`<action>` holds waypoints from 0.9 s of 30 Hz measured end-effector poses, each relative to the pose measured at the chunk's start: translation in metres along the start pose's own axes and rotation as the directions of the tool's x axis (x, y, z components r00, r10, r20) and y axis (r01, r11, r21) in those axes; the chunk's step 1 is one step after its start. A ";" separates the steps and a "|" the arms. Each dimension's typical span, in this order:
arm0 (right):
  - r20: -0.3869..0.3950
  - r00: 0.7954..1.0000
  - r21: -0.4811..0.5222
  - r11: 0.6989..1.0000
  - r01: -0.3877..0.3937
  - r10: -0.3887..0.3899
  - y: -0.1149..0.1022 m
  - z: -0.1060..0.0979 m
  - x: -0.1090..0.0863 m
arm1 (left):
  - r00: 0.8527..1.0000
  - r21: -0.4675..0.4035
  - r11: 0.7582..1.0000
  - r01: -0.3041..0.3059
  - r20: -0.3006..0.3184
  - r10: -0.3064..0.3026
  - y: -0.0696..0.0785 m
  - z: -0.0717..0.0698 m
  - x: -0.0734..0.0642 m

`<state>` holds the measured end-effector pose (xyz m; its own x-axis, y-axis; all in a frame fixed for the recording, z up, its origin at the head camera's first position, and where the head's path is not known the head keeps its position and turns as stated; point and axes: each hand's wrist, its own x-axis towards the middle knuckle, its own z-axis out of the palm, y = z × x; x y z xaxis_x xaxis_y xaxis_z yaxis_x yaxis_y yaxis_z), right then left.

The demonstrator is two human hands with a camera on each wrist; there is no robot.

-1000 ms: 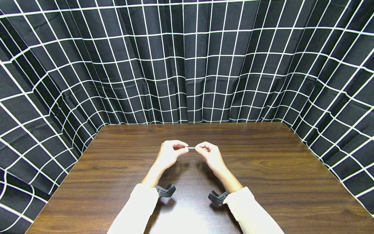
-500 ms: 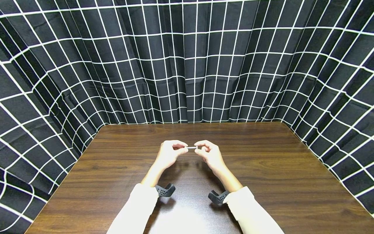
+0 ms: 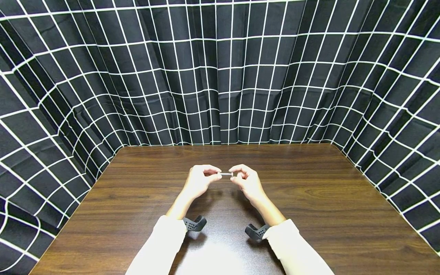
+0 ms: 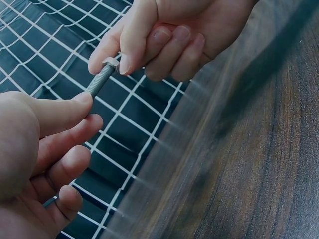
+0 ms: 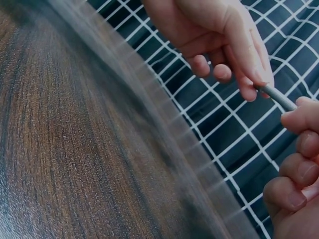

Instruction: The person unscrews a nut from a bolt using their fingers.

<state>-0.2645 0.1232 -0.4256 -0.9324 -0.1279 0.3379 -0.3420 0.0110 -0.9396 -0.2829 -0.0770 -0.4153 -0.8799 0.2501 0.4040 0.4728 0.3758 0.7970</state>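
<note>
A grey threaded bolt (image 4: 101, 79) hangs level above the table between both hands. My left hand (image 3: 199, 181) pinches one end of it between thumb and index finger; the other left fingers curl loosely below. At the bolt's other end sits a hexagonal piece (image 4: 110, 62), which could be its head or a nut. My right hand (image 3: 248, 183) has thumb and index finger bent around this piece, a little apart in the head view. Whether both fingertips touch it, I cannot tell. In the right wrist view my right fingers hide that end.
Below the hands spreads a brown wood-grain table (image 3: 292, 202). A dark curtain with a white grid (image 3: 240, 76) surrounds its back and sides. Each wrist wears a dark grey strap mount (image 3: 195, 224) near a white sleeve.
One second ago my right thumb and index finger covered the bolt's right end; now they are spread slightly and that end shows between them. My left hand keeps its place.
</note>
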 end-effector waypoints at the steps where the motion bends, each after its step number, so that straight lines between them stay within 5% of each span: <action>1: -0.001 1.000 -0.005 1.000 0.003 -0.003 0.001 0.000 0.000 | 1.000 0.001 1.000 0.001 0.001 -0.001 0.000 0.000 0.000; 6: 0.018 1.000 -0.028 1.000 -0.012 0.013 0.001 0.000 0.000 | 1.000 0.005 1.000 0.007 0.002 -0.007 0.001 0.000 0.000; 17: -0.026 0.974 -0.110 0.968 -0.225 0.224 -0.003 0.002 0.000 | 1.000 0.001 1.000 0.010 0.015 -0.010 0.005 0.003 -0.001; 27: -0.062 0.986 -0.104 0.982 -0.160 0.154 -0.002 0.004 -0.002 | 1.000 0.018 1.000 0.008 0.018 -0.008 0.004 0.002 -0.002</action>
<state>-0.2610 0.1196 -0.4246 -0.9794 -0.0625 0.1921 -0.1989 0.1346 -0.9707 -0.2796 -0.0744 -0.4134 -0.8828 0.2626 0.3894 0.4665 0.3936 0.7921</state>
